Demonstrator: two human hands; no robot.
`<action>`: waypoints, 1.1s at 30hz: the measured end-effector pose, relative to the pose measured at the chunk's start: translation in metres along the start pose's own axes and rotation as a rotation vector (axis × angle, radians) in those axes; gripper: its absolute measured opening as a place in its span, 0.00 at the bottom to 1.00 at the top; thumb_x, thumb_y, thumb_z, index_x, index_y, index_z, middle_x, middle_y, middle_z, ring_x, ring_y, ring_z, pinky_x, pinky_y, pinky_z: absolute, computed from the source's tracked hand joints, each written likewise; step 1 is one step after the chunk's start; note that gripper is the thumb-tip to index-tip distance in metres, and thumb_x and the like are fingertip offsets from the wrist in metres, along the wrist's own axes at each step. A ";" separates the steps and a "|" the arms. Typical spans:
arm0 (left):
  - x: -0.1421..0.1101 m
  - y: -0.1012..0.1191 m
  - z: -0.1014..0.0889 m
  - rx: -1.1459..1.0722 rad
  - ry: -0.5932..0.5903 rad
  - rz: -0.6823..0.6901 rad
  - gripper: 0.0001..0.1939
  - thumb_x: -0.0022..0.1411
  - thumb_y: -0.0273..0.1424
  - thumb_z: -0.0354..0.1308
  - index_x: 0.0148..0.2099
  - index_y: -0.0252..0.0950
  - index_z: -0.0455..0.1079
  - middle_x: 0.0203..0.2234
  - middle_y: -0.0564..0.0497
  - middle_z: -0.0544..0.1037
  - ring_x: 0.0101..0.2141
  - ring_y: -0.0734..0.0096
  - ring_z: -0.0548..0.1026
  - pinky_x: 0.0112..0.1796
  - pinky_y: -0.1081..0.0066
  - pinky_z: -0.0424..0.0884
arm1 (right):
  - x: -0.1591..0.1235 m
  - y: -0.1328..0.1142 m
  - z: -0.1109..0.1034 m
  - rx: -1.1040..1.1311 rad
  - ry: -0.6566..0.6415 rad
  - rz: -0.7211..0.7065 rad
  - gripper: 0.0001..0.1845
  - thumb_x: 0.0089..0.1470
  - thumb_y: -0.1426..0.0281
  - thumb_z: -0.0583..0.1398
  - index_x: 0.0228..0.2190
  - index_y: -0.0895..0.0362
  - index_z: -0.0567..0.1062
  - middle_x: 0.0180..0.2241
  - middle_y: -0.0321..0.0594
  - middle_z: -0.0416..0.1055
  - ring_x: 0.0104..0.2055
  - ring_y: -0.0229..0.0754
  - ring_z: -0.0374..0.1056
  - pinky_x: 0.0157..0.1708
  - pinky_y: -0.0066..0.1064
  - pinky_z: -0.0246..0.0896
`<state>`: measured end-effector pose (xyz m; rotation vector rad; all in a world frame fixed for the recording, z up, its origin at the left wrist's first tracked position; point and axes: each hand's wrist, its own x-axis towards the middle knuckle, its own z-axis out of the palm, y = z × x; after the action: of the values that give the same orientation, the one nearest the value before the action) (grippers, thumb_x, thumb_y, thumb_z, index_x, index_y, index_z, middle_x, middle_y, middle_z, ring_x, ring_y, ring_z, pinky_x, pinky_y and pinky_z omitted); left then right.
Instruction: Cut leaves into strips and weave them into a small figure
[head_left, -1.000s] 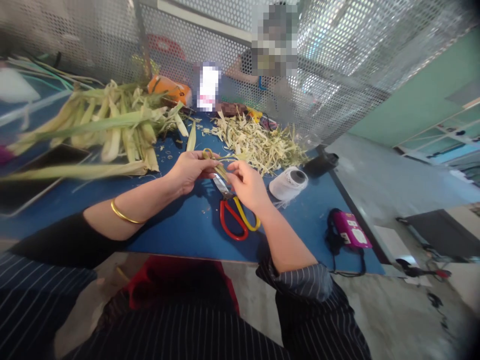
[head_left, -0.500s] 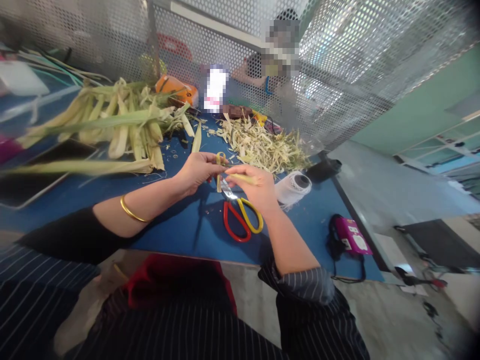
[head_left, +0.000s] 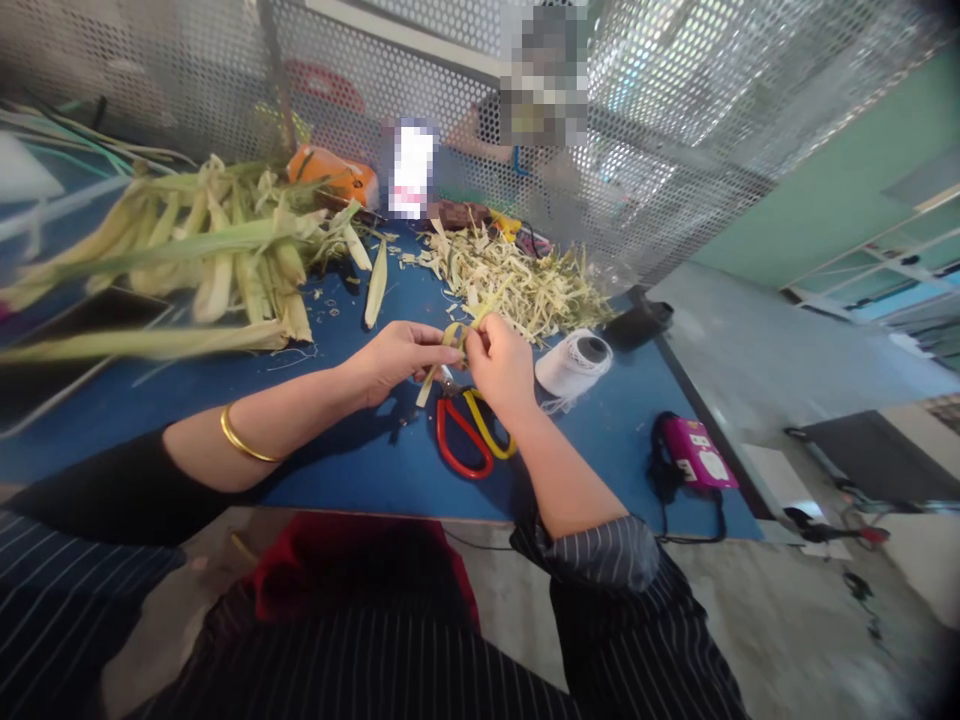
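My left hand (head_left: 405, 358) pinches a narrow pale-green strip of plant leaf (head_left: 426, 388), bent into a small loop at the fingertips. Close against it, my right hand (head_left: 501, 365) is closed on the same leaf strip, whose other end sticks up past the fingers. Below the hands lie scissors (head_left: 463, 450) with one red and one yellow handle; their blades are partly hidden under my fingers. A white thread spool (head_left: 574, 365) stands tilted just right of my right hand. Exactly how the strip is wound between the fingers is hard to see.
Stacked stalks (head_left: 217, 240) fill the table's left side, and a heap of leaf scraps (head_left: 525, 285) lies behind my hands. An orange packet (head_left: 334, 175), a dark spool (head_left: 637, 322) and a purple power strip (head_left: 694, 452) lie around. Behind the mesh screen (head_left: 420, 60) sits another person.
My right hand has turned, closing its fingers near the loop, and the strip's end now points up and away. The view has shifted slightly, moving the table's things left.
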<state>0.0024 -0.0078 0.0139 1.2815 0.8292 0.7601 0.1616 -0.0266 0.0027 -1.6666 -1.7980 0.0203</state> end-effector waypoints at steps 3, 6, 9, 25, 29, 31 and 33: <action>-0.003 -0.002 0.007 0.016 0.093 0.006 0.03 0.49 0.28 0.66 0.28 0.32 0.77 0.17 0.52 0.72 0.18 0.82 0.63 0.19 0.78 0.56 | 0.001 0.001 0.003 -0.017 -0.009 0.024 0.10 0.56 0.67 0.54 0.24 0.54 0.63 0.18 0.31 0.59 0.21 0.36 0.53 0.26 0.30 0.46; -0.002 -0.005 0.008 0.051 0.172 0.027 0.04 0.50 0.28 0.65 0.28 0.32 0.78 0.19 0.51 0.74 0.17 0.83 0.62 0.18 0.78 0.55 | 0.002 0.002 0.001 0.016 -0.006 0.039 0.11 0.57 0.65 0.54 0.24 0.54 0.65 0.19 0.32 0.62 0.22 0.36 0.56 0.26 0.30 0.48; 0.004 -0.005 0.001 0.007 0.222 0.019 0.05 0.50 0.29 0.66 0.30 0.32 0.78 0.19 0.51 0.75 0.16 0.83 0.62 0.17 0.78 0.55 | 0.005 0.004 -0.007 0.132 -0.126 0.027 0.10 0.58 0.62 0.54 0.29 0.54 0.69 0.20 0.33 0.68 0.22 0.36 0.61 0.27 0.29 0.52; 0.016 0.000 -0.026 -0.003 0.156 -0.013 0.05 0.49 0.26 0.66 0.24 0.34 0.73 0.23 0.48 0.78 0.18 0.82 0.64 0.19 0.79 0.57 | 0.011 0.017 -0.050 0.720 -0.691 0.029 0.13 0.55 0.67 0.58 0.41 0.55 0.78 0.35 0.40 0.77 0.34 0.38 0.72 0.40 0.36 0.69; 0.016 -0.001 -0.025 0.024 0.187 0.009 0.06 0.47 0.28 0.67 0.25 0.34 0.72 0.21 0.49 0.77 0.17 0.81 0.63 0.18 0.77 0.55 | 0.009 0.011 -0.037 0.928 -0.558 0.127 0.10 0.54 0.66 0.60 0.37 0.53 0.79 0.34 0.38 0.76 0.33 0.37 0.72 0.39 0.34 0.68; 0.015 -0.003 -0.023 0.062 0.167 0.037 0.06 0.47 0.29 0.67 0.24 0.33 0.72 0.19 0.49 0.76 0.17 0.81 0.62 0.19 0.77 0.54 | 0.009 0.008 -0.029 0.910 -0.382 0.091 0.06 0.52 0.68 0.62 0.32 0.53 0.79 0.31 0.35 0.74 0.29 0.34 0.68 0.34 0.31 0.66; 0.015 -0.005 -0.022 0.099 0.145 0.058 0.06 0.48 0.30 0.66 0.24 0.33 0.74 0.18 0.50 0.73 0.17 0.81 0.61 0.19 0.76 0.53 | 0.008 0.005 -0.022 0.888 -0.233 0.021 0.03 0.50 0.69 0.63 0.28 0.54 0.78 0.30 0.34 0.72 0.29 0.33 0.64 0.32 0.29 0.62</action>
<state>-0.0086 0.0148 0.0054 1.3542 0.9601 0.8754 0.1768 -0.0281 0.0209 -1.0512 -1.5644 0.9149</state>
